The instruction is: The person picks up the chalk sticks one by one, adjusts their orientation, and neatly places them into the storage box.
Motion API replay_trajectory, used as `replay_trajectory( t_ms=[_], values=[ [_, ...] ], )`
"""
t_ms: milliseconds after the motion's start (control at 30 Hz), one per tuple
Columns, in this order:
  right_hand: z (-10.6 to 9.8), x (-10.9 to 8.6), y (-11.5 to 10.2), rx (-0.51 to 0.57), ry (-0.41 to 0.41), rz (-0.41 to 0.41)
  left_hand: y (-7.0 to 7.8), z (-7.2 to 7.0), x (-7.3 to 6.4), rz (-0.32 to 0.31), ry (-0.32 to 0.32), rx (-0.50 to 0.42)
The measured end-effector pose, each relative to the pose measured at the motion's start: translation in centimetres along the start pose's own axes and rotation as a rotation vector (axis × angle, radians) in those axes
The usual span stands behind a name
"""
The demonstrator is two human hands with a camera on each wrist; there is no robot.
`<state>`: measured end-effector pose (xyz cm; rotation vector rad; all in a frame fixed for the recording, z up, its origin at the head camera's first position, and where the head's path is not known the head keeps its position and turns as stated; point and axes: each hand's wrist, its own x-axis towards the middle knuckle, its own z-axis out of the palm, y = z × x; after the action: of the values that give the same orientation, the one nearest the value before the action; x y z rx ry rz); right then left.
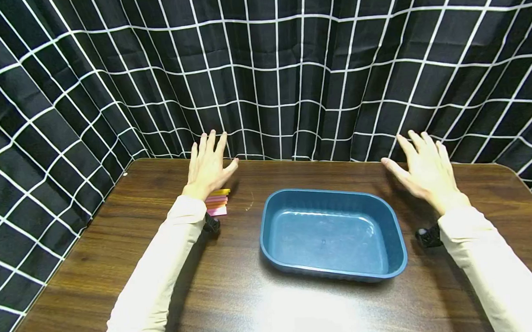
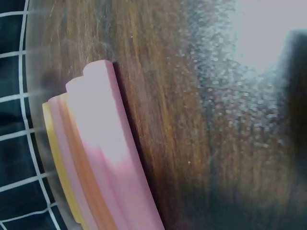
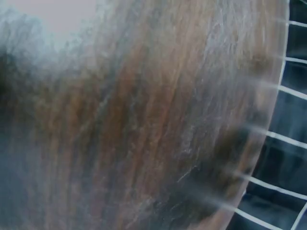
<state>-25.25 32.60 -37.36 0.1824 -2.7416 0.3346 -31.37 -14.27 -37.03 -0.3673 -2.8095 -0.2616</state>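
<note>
My left hand (image 1: 207,163) hovers at the left, fingers straight and thumb spread, holding nothing. Under its wrist lies a row of pink, orange and yellow strips (image 1: 217,205), partly hidden by the sleeve. In the left wrist view these long strips (image 2: 117,143) lie side by side on the wood, their upper ends staggered like steps. To the right, my right hand (image 1: 424,172) is also held out with straight, spread fingers and nothing in it. Between the arms stands a blue rectangular basin (image 1: 331,270) with rounded corners, bare inside.
Everything rests on a dark brown wooden table (image 1: 235,284), with a bright light reflection at its front. A black curtain with a white grid (image 1: 272,87) hangs behind the table's far edge and along the left side. Each wrist carries a small black camera (image 1: 428,237).
</note>
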Motion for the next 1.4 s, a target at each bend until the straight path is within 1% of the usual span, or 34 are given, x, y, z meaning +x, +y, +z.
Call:
replay_trajectory(
  t_ms=[300, 533, 633, 800, 900, 1000, 1100, 1267, 1400],
  values=[
    [-0.6, -0.3, 0.0, 0.027, -0.007, 0.001, 0.7, -0.4, 0.1, 0.002, -0.049, -0.013],
    [-0.8, -1.0, 0.2, 0.041, 0.018, -0.024, 0.9, -0.6, -0.2, -0.006, -0.104, -0.03],
    [-0.6, -1.5, 0.2, 0.048, 0.012, -0.02, 1.0, -0.6, -0.6, -0.009, -0.126, -0.045],
    [0.0, -3.0, 0.2, 0.075, -0.009, -0.021, 1.0, -0.2, -1.8, -0.016, -0.155, -0.067],
    [0.3, -3.7, 0.1, 0.107, -0.007, -0.028, 0.9, 0.0, -2.5, -0.011, -0.155, -0.075],
    [0.1, -3.8, -0.2, 0.126, 0.009, -0.049, 0.8, -0.3, -2.6, -0.002, -0.144, -0.081],
    [-0.4, -3.7, -0.5, 0.141, 0.03, -0.064, 0.8, -0.8, -2.7, 0.008, -0.128, -0.087],
    [-1.5, -3.8, -1.0, 0.182, 0.061, -0.071, 1.0, -1.3, -2.9, 0.043, -0.11, -0.097],
    [-2.0, -4.1, -1.1, 0.21, 0.061, -0.064, 1.1, -1.5, -3.1, 0.056, -0.107, -0.105]
  ],
)
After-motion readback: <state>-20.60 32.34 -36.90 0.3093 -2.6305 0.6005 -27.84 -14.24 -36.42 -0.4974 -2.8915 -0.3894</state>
